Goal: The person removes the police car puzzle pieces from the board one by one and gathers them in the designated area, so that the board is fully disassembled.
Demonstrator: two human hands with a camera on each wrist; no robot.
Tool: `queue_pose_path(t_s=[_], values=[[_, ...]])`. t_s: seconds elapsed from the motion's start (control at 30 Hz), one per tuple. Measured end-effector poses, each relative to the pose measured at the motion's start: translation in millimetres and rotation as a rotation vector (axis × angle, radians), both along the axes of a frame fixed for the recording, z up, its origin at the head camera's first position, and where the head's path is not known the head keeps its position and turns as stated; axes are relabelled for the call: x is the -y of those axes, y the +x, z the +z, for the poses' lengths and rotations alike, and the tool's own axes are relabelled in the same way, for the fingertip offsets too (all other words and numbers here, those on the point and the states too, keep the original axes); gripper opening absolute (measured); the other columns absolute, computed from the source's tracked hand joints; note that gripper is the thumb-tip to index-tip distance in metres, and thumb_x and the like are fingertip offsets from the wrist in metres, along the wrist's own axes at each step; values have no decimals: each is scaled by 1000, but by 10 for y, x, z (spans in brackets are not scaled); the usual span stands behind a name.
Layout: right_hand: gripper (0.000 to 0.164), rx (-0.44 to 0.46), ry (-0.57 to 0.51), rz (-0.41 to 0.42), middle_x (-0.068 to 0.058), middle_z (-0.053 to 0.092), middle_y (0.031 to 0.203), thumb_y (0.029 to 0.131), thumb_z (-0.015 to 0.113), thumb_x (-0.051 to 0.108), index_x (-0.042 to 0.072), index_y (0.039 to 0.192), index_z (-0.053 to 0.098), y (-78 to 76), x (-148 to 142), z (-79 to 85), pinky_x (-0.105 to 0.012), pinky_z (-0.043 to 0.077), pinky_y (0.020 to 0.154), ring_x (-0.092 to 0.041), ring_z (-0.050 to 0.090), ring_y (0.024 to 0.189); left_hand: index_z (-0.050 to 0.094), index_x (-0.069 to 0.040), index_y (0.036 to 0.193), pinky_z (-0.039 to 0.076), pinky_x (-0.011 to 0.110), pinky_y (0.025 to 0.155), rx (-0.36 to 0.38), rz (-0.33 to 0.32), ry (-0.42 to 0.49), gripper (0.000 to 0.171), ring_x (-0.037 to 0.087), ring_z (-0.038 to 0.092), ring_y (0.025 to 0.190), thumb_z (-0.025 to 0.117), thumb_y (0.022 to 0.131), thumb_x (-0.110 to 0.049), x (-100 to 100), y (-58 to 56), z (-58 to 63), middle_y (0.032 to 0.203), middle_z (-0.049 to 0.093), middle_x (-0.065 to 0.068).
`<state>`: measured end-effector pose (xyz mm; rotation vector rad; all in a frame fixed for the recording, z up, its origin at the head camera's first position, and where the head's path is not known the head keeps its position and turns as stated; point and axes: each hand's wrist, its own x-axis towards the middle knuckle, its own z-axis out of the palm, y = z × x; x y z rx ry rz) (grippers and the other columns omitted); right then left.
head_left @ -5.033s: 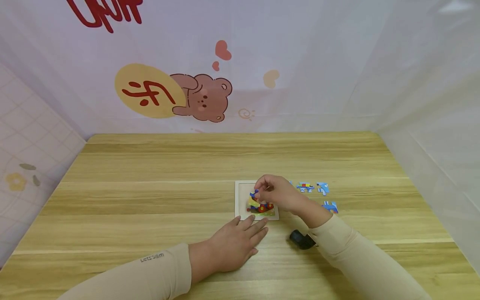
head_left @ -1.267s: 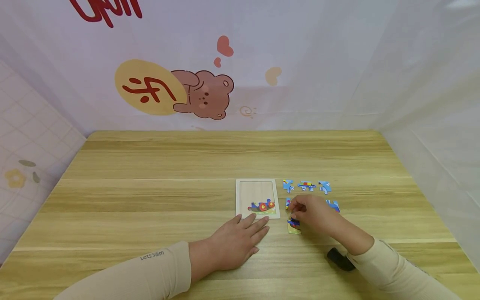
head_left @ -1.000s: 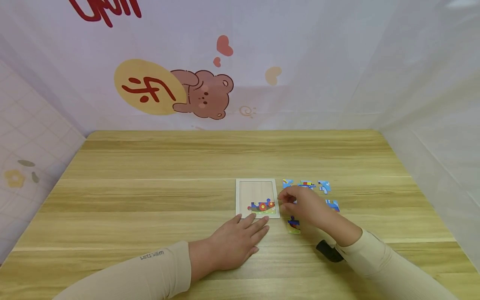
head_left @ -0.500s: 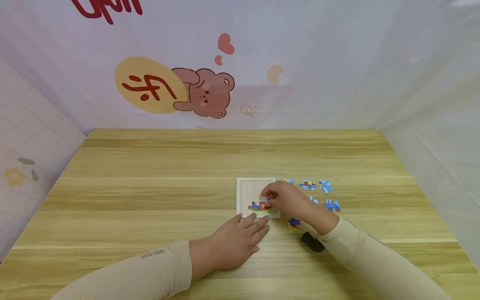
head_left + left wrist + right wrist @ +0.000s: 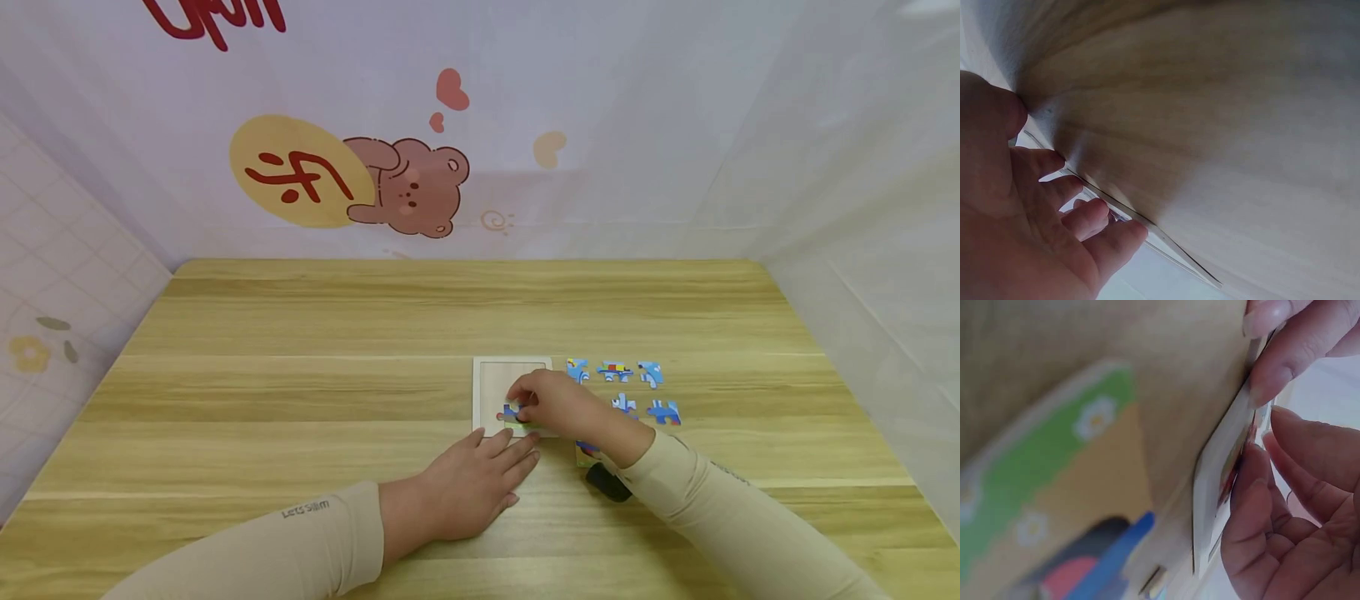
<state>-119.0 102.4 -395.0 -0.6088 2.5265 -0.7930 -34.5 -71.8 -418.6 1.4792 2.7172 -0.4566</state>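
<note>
A square wooden puzzle tray (image 5: 477, 392) lies on the table, with a few joined pieces (image 5: 510, 413) in its near part showing blue, red and green. My left hand (image 5: 468, 483) lies flat, fingers spread, fingertips on the tray's near edge; the left wrist view shows these fingers (image 5: 1110, 244) along the rim. Over the tray, my right hand (image 5: 558, 404) has thumb and fingers curled together in a pinch at the joined pieces. A jigsaw piece seems to be between its fingertips, mostly hidden by them. In the right wrist view that hand (image 5: 1297, 512) is beside the tray's rim.
Right of the tray lie several loose jigsaw pieces (image 5: 615, 371) in rough rows. One near piece (image 5: 587, 452) is partly covered by the right forearm; its green-and-tan face (image 5: 1085, 462) is large in the right wrist view. A black wrist device (image 5: 607, 482) sits under that forearm.
My right hand has moved left from the loose pieces onto the tray, now covering part of the joined pieces. My left hand has stayed at the tray's near edge.
</note>
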Motion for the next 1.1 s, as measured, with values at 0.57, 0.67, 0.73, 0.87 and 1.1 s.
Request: queue_pose_path(t_s=[0.57,0.67,0.73,0.87,1.1], values=[[10,27,-42,33,3,58,78,87,67,-1,7,93,67,-16,-4,-9,-27,46,65,-12,52,70,35,-21,151,42,36,102,10,-4,-6,54,18,36,138,34,103,-46,3,-3,2,157,28,-3],[10,31,-51,38,2,57,79,88,65,-1,8,93,66,-16,-18,-8,-27,45,66,-12,51,71,36,-21,150,42,37,102,7,-5,0,54,18,36,138,35,103,-46,3,-4,-3,157,28,-2],[10,41,-65,43,2,57,78,89,63,-1,8,94,65,-16,-26,0,-27,45,67,-12,51,70,36,-21,150,42,37,102,8,-6,2,54,18,36,137,35,103,-46,6,-3,-3,157,28,-2],[10,83,-108,40,1,56,76,91,60,-1,7,94,64,-20,-38,15,-27,44,67,-12,50,68,36,-21,150,42,37,102,17,-2,6,54,19,36,137,35,103,-45,6,-6,-2,157,28,-2],[8,134,-159,34,-2,58,75,92,59,-2,4,95,64,-12,-55,31,-25,44,64,-10,52,67,36,-21,150,42,37,102,22,1,5,53,19,37,137,35,103,-45,1,-9,-1,157,28,-2]])
